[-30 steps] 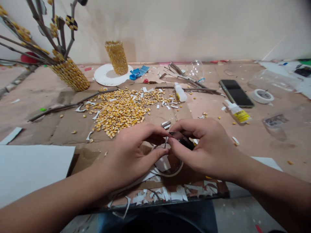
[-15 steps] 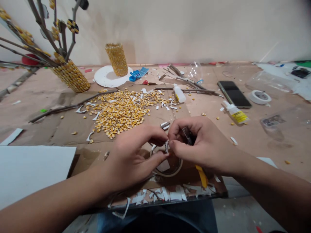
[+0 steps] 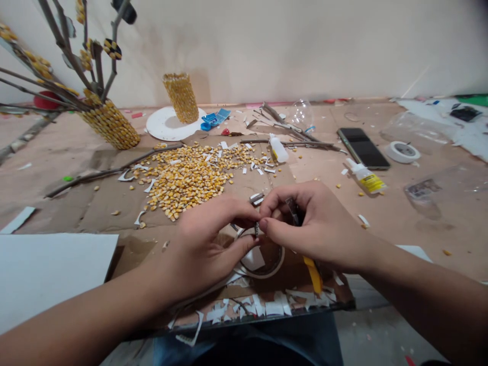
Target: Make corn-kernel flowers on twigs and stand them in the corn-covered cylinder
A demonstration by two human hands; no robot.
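My left hand (image 3: 208, 239) and my right hand (image 3: 312, 223) meet fingertip to fingertip above a tape roll (image 3: 267, 272) near the front edge of the brown cardboard (image 3: 114, 203). Together they pinch a small dark piece (image 3: 256, 229) between thumbs and forefingers. My right hand also holds a cutter with a dark blade end (image 3: 293, 211) and a yellow handle (image 3: 314, 274) poking out below the palm. A pile of corn kernels (image 3: 186, 173) lies just beyond my hands.
White paper scraps (image 3: 263, 305) litter the front edge. A white sheet (image 3: 49, 269) lies at the left. Farther back stand a kernel-covered vase with twigs (image 3: 110, 124), a kernel-covered cylinder (image 3: 182, 96) on a white plate, two glue bottles (image 3: 366, 175), a phone (image 3: 362, 147) and a tape roll (image 3: 403, 151).
My right hand has turned the cutter, so its yellow handle now shows below the palm. Both hands have stayed pinched together over the tape roll.
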